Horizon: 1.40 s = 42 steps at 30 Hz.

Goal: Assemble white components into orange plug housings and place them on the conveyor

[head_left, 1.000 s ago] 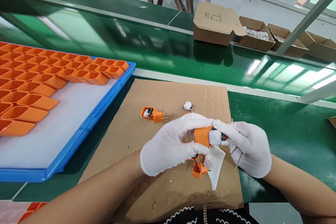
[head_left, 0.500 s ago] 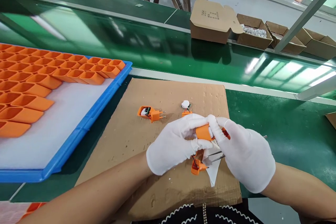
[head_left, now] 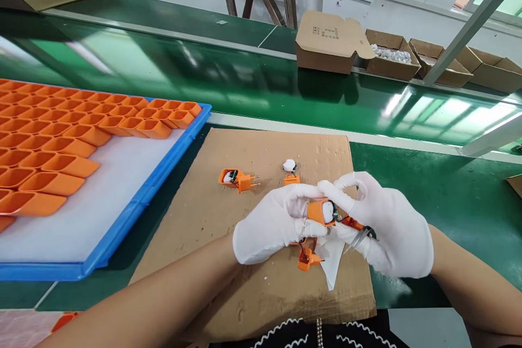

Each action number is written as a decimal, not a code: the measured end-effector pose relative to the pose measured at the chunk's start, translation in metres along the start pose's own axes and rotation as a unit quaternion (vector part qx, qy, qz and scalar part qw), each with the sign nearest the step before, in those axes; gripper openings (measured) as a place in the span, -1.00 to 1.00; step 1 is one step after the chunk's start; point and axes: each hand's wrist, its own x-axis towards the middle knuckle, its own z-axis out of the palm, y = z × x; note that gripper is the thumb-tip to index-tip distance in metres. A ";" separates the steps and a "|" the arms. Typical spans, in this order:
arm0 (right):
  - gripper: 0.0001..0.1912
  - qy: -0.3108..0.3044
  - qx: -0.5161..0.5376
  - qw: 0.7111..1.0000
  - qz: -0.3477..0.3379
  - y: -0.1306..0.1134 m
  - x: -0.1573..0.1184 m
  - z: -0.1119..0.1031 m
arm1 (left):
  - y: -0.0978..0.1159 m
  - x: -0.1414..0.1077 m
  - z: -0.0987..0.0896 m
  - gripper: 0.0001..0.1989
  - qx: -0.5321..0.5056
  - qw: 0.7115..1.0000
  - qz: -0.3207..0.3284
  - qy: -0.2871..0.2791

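Observation:
My left hand (head_left: 267, 223), in a white glove, pinches an orange plastic housing (head_left: 315, 211). A white round part (head_left: 327, 211) and a small green circuit board sit at the housing's open end. Dark wires run from there to an orange plug piece (head_left: 351, 222) at my right hand (head_left: 393, 231). Metal tweezers (head_left: 359, 240) are tucked in my gloved right hand, whose fingertips touch the housing's edge. Below lie another orange plug piece (head_left: 306, 259) with wires and a white scrap (head_left: 333, 261). Farther back on the cardboard are an orange plug unit (head_left: 240, 180) and a partly hidden one (head_left: 291, 179).
A cardboard sheet (head_left: 196, 239) covers the work surface. At the left, a blue-rimmed tray (head_left: 134, 201) holds many upright orange housings (head_left: 65, 147). Cardboard boxes (head_left: 326, 41) stand along the back beyond a green belt (head_left: 244, 87), one with white round parts (head_left: 391, 54).
My right fingers have shifted off the housing's opening, so the white part and circuit board now show. The tweezers have turned within my right hand. The head view has tilted slightly.

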 end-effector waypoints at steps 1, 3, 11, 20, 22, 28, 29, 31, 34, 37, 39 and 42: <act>-0.28 -0.005 0.010 1.000 0.001 0.001 0.000 0.000 | -0.001 0.000 -0.001 -0.52 -0.001 1.000 0.004 0.000; -0.25 -0.021 0.026 0.999 0.002 0.004 0.000 0.000 | -0.002 0.001 -0.003 -0.55 0.000 1.000 0.017 -0.004; -0.32 -0.059 0.284 0.956 -0.043 0.019 0.010 0.000 | -0.004 -0.003 0.001 -0.56 -0.004 0.999 0.017 -0.050; -0.23 0.005 0.378 0.926 0.001 0.016 0.010 0.005 | 0.003 -0.002 0.000 -0.54 0.049 0.994 0.095 0.012; -0.29 0.069 0.348 0.934 0.030 0.011 0.010 0.003 | 0.005 -0.004 0.002 -0.51 0.064 0.993 0.099 0.028; -0.86 0.176 0.329 0.916 0.151 0.007 0.014 0.000 | 0.002 -0.005 0.000 -0.59 0.181 0.959 0.202 0.079; -0.89 0.168 0.337 0.911 0.168 0.006 0.015 0.000 | 0.001 -0.004 -0.003 -0.59 0.215 0.945 0.231 0.084; -0.89 0.141 0.353 0.905 0.192 0.003 0.016 0.001 | 0.000 -0.002 -0.007 -0.58 0.284 0.912 0.284 0.086; -0.84 0.090 0.373 0.899 0.209 0.000 0.017 0.001 | -0.001 0.000 -0.012 -0.61 0.348 0.870 0.345 0.059; -0.79 0.041 0.419 0.880 0.220 0.000 0.019 0.003 | -0.003 0.001 -0.014 -0.58 0.359 0.847 0.393 0.013; -0.78 0.009 0.478 0.853 0.209 0.000 0.020 0.005 | -0.006 0.001 -0.014 -0.54 0.359 0.841 0.405 0.002; -0.76 -0.040 0.552 0.814 0.177 -0.001 0.020 0.006 | -0.011 0.000 -0.013 -0.52 0.361 0.845 0.394 0.004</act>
